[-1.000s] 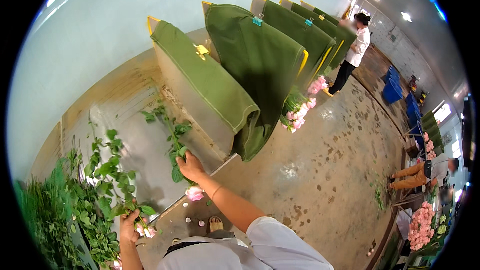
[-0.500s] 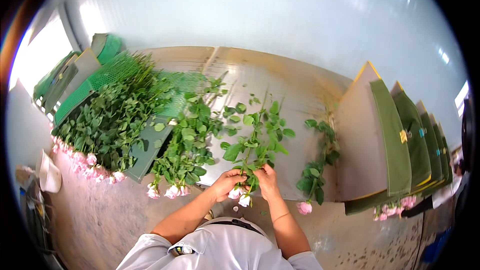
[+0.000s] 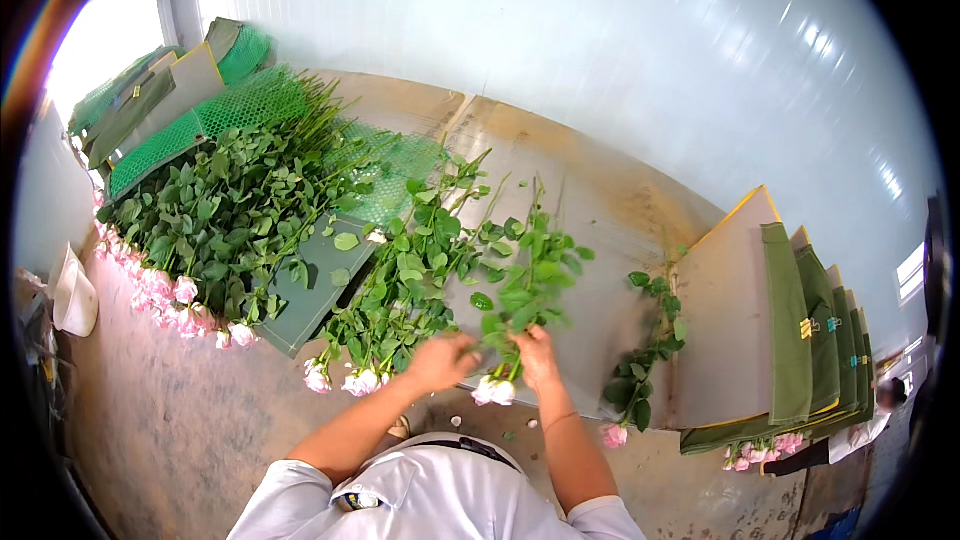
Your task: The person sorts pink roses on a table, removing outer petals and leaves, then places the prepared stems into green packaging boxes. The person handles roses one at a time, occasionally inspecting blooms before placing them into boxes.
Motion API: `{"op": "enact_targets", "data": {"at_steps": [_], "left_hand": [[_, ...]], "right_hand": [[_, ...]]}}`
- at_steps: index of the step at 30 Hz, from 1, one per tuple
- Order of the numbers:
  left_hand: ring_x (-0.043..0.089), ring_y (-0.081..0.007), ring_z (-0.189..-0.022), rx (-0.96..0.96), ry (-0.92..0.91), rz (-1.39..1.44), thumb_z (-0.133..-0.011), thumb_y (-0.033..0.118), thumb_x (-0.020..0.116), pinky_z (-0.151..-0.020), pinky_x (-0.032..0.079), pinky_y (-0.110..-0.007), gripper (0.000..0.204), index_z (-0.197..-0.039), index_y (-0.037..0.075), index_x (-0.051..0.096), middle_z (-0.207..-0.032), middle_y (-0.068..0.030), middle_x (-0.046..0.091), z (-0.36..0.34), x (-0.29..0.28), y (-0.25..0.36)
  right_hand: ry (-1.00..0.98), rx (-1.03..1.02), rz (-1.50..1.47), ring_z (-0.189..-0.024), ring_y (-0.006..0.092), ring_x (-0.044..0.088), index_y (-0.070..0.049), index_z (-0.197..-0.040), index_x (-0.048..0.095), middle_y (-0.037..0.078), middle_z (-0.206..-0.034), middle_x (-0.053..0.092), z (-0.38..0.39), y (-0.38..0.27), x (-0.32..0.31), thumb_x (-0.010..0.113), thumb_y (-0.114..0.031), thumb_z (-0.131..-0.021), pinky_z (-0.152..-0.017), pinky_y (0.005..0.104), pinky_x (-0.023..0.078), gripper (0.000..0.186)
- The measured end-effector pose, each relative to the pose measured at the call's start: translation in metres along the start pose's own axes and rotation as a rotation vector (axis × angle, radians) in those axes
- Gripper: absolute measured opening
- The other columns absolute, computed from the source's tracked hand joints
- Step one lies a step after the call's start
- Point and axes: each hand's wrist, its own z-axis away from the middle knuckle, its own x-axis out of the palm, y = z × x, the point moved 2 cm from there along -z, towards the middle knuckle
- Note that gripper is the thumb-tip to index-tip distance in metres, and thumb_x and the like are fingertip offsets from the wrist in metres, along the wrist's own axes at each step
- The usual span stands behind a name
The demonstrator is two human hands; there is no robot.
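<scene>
My right hand (image 3: 538, 358) is closed round the stems of a few pale pink roses (image 3: 494, 392), just above their heads. The heads hang over the near edge of the table, and their leafy stems point away from me. My left hand (image 3: 441, 361) is just left of these stems, apart from the rose heads. It is smeared by motion, and its fingers cannot be made out. Close beyond it lies a small pile of roses (image 3: 395, 315), heads toward me. A single pink rose (image 3: 614, 435) lies to the right, its dark leafy stem running up the table.
A large heap of pink roses (image 3: 230, 200) lies at left on green mesh (image 3: 170, 150) and a dark green board (image 3: 310, 285). Upright grey panels with green cloth flaps (image 3: 790, 330) stand at right. A white bucket (image 3: 75, 295) is at far left. Another person (image 3: 865, 430) shows at far right.
My left hand has come off the stems and moved left. My right hand still holds the roses, whose leaves now blur. The whole view has turned and shifted slightly.
</scene>
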Motion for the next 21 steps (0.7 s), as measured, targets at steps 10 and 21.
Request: {"op": "enact_targets", "data": {"at_steps": [10,21], "left_hand": [[0.062,-0.0381,-0.077,-0.285,0.081,-0.380,-0.070,0.019,0.064,-0.070,0.051,-0.046,0.040,-0.107,0.006,0.055,-0.089,-0.0200,0.061,0.036,-0.028,-0.081],[0.055,-0.0137,-0.066,-0.137,-0.094,0.326,-0.075,0.014,0.066,-0.062,0.046,-0.029,0.037,-0.110,0.002,0.057,-0.074,-0.0071,0.061,-0.019,-0.057,-0.001]], "right_hand": [[0.165,-0.076,0.173,-0.085,0.0129,0.055,-0.002,-0.100,0.063,0.003,-0.091,0.062,-0.004,0.032,-0.060,0.060,-0.008,-0.086,-0.077,0.0294,0.044,0.015],[-0.269,0.215,-0.086,-0.104,0.0219,0.056,-0.001,-0.128,0.044,0.009,-0.113,0.056,0.029,-0.018,0.074,0.058,-0.038,-0.091,-0.085,0.0391,0.048,0.054]]}}
